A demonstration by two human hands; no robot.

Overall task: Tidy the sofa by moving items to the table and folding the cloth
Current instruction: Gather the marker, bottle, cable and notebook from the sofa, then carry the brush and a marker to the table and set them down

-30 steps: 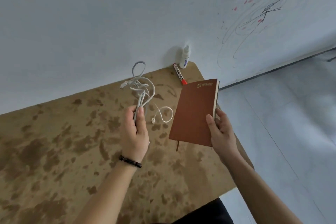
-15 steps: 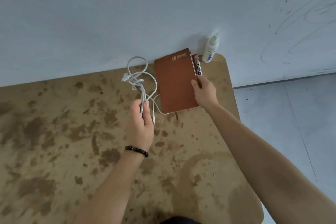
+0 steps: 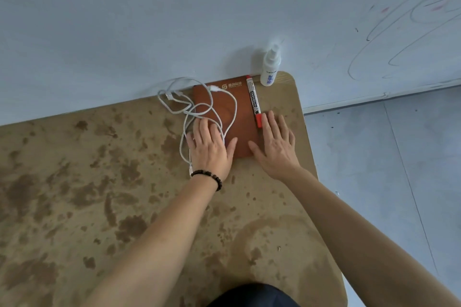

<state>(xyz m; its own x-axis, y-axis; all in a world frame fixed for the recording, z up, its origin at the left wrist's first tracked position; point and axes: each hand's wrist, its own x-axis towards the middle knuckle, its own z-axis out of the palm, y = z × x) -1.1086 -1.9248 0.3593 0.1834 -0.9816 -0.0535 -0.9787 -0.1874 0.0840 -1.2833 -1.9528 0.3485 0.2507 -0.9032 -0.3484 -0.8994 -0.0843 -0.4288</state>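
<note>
Brown notebook point(image 3: 243, 117): flat on tabletop point(image 3: 99, 182), far right corner, top edge at wall. White cable point(image 3: 214, 88): loose loops draped over notebook's left half, trailing onto tabletop. Left hand point(image 3: 212, 149): fingers straight, spread, resting on cable and notebook. Right hand point(image 3: 277, 147): fingers straight, flat beside notebook's right edge, thumb on cover. Red-capped marker point(image 3: 254, 102): along notebook's right edge. Spray bottle point(image 3: 270, 67): upright at wall.

Your scene's lit soft and even, fairly bright edge to edge, kinda flat contrast. Bottle point(image 3: 270, 67) throws just a faint fuzzy shadow on the wall point(image 3: 124, 20) behind it, so light's prob from your side. Center's sharp enough, marker point(image 3: 254, 101) text reads fine. Wide-angle lens bends the table point(image 3: 74, 182) edge and floor point(image 3: 386, 182) lines toward the corners.
</note>
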